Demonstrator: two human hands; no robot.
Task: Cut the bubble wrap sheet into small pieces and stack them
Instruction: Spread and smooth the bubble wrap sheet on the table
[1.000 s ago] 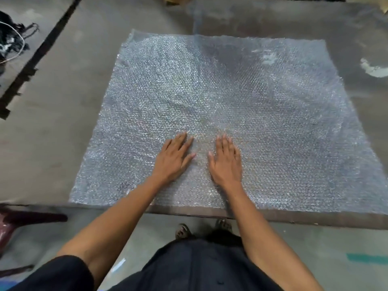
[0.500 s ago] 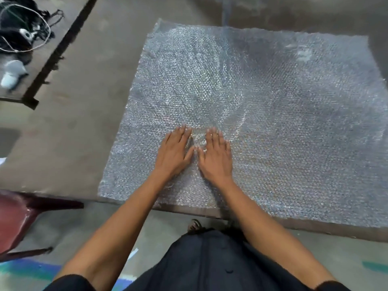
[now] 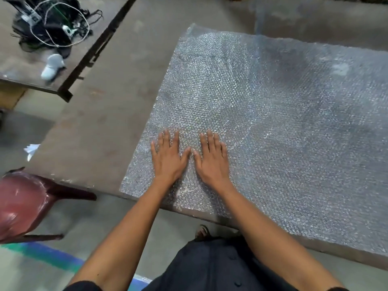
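A large clear bubble wrap sheet (image 3: pixel 283 114) lies spread flat over the brown table (image 3: pixel 100 131), reaching its near edge. My left hand (image 3: pixel 168 157) lies palm down on the sheet near its near left corner, fingers straight. My right hand (image 3: pixel 212 158) lies flat beside it, thumbs almost touching. Both hands press the sheet. No cutting tool shows in view.
A dark red plastic chair (image 3: pixel 23 204) stands at the left by the table's near edge. A second table at the far left carries a black bag with white cord (image 3: pixel 50 26) and a small white object (image 3: pixel 52 66). My foot (image 3: pixel 201 232) is below the table edge.
The camera has swung left, so the sheet now sits further right in view. My hands have slid toward the sheet's left side, staying flat and side by side.
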